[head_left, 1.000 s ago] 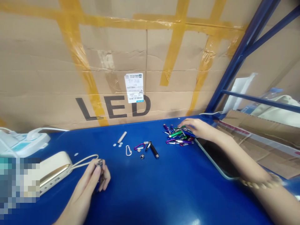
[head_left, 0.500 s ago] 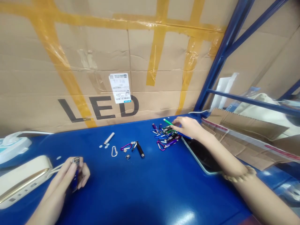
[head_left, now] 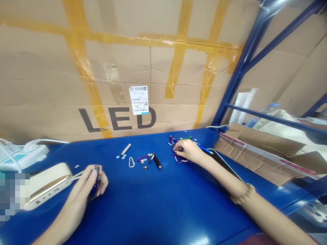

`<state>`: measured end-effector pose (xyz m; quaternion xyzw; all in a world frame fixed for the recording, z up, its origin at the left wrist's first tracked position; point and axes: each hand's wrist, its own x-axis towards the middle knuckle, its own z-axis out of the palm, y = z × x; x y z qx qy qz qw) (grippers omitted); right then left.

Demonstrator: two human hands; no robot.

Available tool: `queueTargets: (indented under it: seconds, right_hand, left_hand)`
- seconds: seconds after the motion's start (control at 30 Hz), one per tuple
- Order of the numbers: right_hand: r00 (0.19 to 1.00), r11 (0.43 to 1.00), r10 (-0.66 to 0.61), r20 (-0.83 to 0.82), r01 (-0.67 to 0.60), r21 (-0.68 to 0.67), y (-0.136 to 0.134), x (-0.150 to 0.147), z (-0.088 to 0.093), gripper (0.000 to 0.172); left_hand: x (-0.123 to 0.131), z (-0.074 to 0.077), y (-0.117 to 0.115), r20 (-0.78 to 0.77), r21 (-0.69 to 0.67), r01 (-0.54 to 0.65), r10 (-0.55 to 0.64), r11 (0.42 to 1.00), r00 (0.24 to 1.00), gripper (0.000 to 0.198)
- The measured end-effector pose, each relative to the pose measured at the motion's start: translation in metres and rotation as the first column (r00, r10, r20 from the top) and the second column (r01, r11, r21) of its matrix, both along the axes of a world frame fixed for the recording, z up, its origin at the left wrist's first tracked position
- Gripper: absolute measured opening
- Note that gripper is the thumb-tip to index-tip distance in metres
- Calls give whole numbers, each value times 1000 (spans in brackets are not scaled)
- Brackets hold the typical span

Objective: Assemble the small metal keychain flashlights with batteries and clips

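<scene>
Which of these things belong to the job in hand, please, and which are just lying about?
In use: left hand gripping a slim dark-blue penlight; right hand on a heap of coloured metal penlights with carabiners; loose silver tube, black penlight, silver carabiner.
Lying about: cream power bank, white-and-teal power strip, brown cardboard LED carton.

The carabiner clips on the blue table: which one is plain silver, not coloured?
The silver carabiner, lying just left of the magenta carabiner, below the silver tube. It has no bright colour; the magenta one and those by the right hand do.
</scene>
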<state>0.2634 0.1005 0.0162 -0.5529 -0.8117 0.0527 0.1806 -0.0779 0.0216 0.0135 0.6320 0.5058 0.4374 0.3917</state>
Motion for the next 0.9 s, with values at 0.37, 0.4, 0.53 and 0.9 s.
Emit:
queueTargets:
  seconds: [0.37,0.4,0.53,0.9]
  right_hand:
    - [995,991,-70,-71,78,108,7,-4,-5,34]
    - [994,992,-73,-87,81,96,10,-7,-6,28]
    - [974,993,-89,-208,105,63,16,-5,-3,8]
    - [754,977,-209,-623,132,-168,2,-5,37,36]
  left_hand:
    - [2,-12,-4,45,-42,38,-36,998,998,34]
    - [3,-12,-4,32,-41,39,-38,998,999,34]
    - [4,-8,-5,19,-47,33,-32,998,999,34]
    - [0,-2,-3,-72,-77,156,-162,985,984,40]
